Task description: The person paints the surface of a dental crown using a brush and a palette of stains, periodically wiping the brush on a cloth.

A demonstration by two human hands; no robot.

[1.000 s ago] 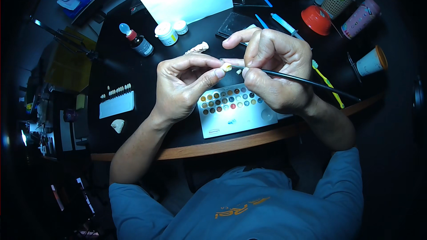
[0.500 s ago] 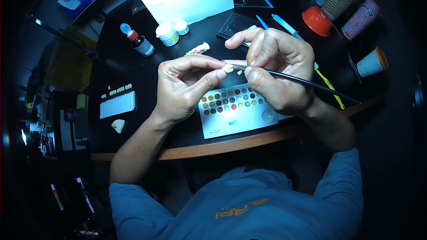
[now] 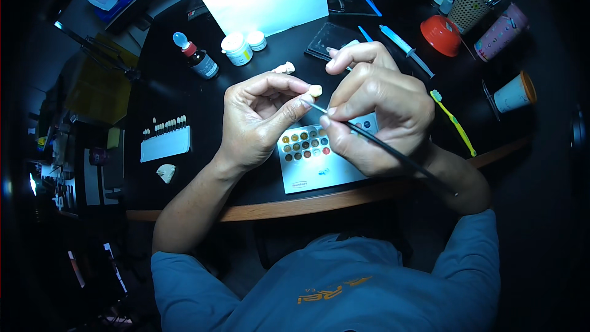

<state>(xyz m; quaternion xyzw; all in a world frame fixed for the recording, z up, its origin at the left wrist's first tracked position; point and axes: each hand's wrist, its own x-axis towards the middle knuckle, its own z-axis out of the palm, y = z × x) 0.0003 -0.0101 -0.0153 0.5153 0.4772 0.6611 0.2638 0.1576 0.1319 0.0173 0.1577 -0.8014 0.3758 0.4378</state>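
Note:
Between thumb and forefinger, my left hand (image 3: 255, 117) pinches a small yellowish-white dental crown (image 3: 315, 91). My right hand (image 3: 387, 110) grips a thin dark-handled brush (image 3: 393, 152) like a pen. The brush slants up to the left, and its tip is at my left thumbnail, just below the crown; whether it touches I cannot tell. Below both hands lies a white palette (image 3: 326, 179) with rows of coloured round wells, partly hidden by my right hand. Behind my left hand, part of a pale dental model (image 3: 284, 68) shows.
Left: a tooth shade guide (image 3: 166, 143) and a plaster piece (image 3: 166, 173). Behind: a dropper bottle (image 3: 201, 63), white jars (image 3: 237, 49) and a spiral pad (image 3: 267, 0). Right: a syringe (image 3: 402, 46), yellow toothbrush (image 3: 453, 122), red bowl (image 3: 440, 35) and paper cup (image 3: 513, 92).
The brush tip has dropped from beside the crown to my left thumbnail, and the brush slants more steeply. My right hand has shifted down, covering more of the palette's right side.

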